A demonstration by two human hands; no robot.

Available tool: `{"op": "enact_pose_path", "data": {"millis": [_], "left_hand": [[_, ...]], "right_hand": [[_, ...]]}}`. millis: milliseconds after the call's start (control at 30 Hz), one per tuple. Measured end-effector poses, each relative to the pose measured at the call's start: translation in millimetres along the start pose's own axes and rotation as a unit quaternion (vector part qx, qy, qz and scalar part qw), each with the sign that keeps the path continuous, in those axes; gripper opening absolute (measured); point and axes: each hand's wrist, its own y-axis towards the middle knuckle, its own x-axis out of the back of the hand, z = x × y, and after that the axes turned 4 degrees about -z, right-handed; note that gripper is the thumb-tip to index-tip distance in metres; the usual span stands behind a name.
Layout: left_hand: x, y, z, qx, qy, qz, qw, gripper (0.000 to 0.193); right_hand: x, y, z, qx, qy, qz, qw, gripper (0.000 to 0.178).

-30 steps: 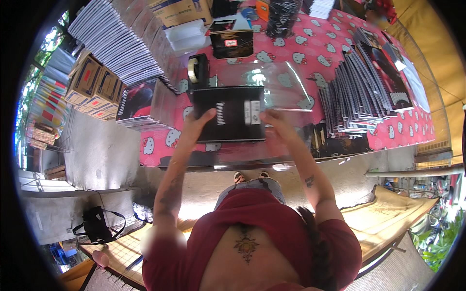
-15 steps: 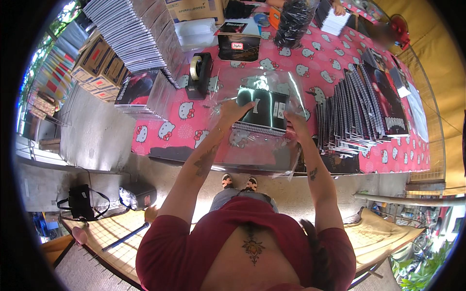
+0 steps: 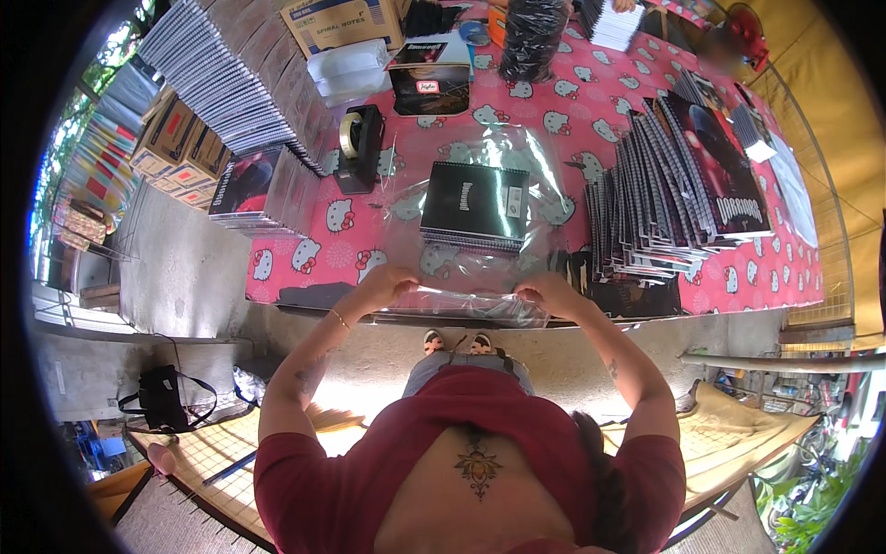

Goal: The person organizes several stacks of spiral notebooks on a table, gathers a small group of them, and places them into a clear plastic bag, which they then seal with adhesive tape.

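A stack of black spiral notebooks point(image 3: 461, 203) lies on a sheet of clear plastic film point(image 3: 401, 222), which spreads out around it on the pink table. My left hand point(image 3: 389, 287) pinches the film's near edge, just left of the stack's front. At the right end of that same edge, my right hand point(image 3: 546, 294) grips the film between thumb and fingers. The film is pulled into a straight fold between both hands, close to the table's front edge. Neither hand touches the notebooks.
A black tape dispenser point(image 3: 358, 148) stands left of the film. Tall piles of spiral notebooks point(image 3: 208, 78) rise at the far left, and a leaning row of notebooks point(image 3: 651, 189) fills the right. A black-wrapped bundle point(image 3: 532, 42) stands at the back, near another person's hand point(image 3: 624, 5).
Both hands have left the notebook stack and come toward me to the film's near edge, which they now hold. The notebooks lie uncovered by my hands.
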Motion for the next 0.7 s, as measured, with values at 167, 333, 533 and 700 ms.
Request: {"op": "enact_pose_path", "data": {"millis": [167, 333, 533, 700], "left_hand": [[25, 7, -24, 0.027, -0.035, 0.104, 0.994, 0.014], [11, 2, -24, 0.057, 0.028, 0.037, 0.997, 0.017], [9, -3, -23, -0.023, 0.090, 0.040, 0.995, 0.018], [-1, 3, -25, 0.050, 0.049, -0.028, 0.997, 0.019]], "right_hand": [[18, 4, 43, -0.072, -0.024, 0.020, 0.997, 0.015], [4, -1, 23, -0.015, -0.128, 0.002, 0.992, 0.014], [8, -1, 34, -0.015, -0.156, 0.018, 0.987, 0.013], [1, 1, 45, 0.014, -0.167, -0.069, 0.983, 0.016]]}}
